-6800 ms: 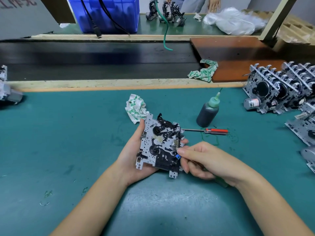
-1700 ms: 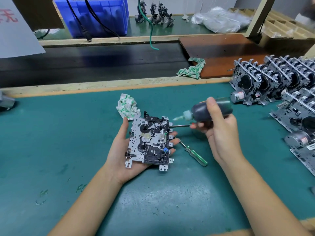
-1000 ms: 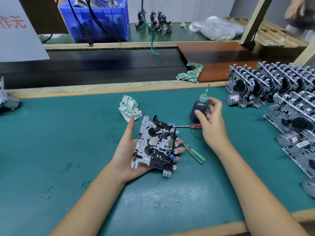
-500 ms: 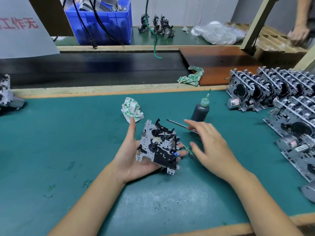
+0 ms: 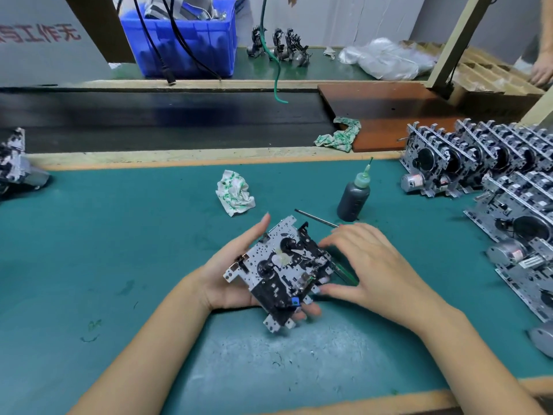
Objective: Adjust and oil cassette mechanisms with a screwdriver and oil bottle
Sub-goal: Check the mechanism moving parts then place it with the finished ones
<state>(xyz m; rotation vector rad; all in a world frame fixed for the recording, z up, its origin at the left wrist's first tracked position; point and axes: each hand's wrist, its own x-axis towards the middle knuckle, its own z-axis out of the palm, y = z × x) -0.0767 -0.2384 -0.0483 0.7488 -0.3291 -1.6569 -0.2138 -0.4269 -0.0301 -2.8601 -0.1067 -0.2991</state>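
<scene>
My left hand [image 5: 223, 280] holds a cassette mechanism [image 5: 278, 271], a perforated metal plate with black parts, tilted above the green mat; the thumb lies along its left edge and the fingertips show under its lower edge. My right hand [image 5: 374, 265] has straight fingers and thumb touching the mechanism's right edge. The dark oil bottle [image 5: 353, 199] with its green nozzle stands upright on the mat behind my right hand. A screwdriver shaft [image 5: 317, 218] pokes out beyond my right fingers, its handle hidden. A green-handled screwdriver [image 5: 344, 272] lies partly under that hand.
A crumpled cloth [image 5: 236, 193] lies behind the mechanism. Rows of finished mechanisms [image 5: 493, 166] crowd the right side. Another mechanism [image 5: 15, 166] sits at the left edge. A black conveyor belt [image 5: 149, 121], a brown board [image 5: 389, 115] and a blue crate [image 5: 179, 37] lie beyond.
My right hand set the oil bottle upright, let go, and moved left and down to the mechanism's right edge. My left hand turned the mechanism to a steeper tilt.
</scene>
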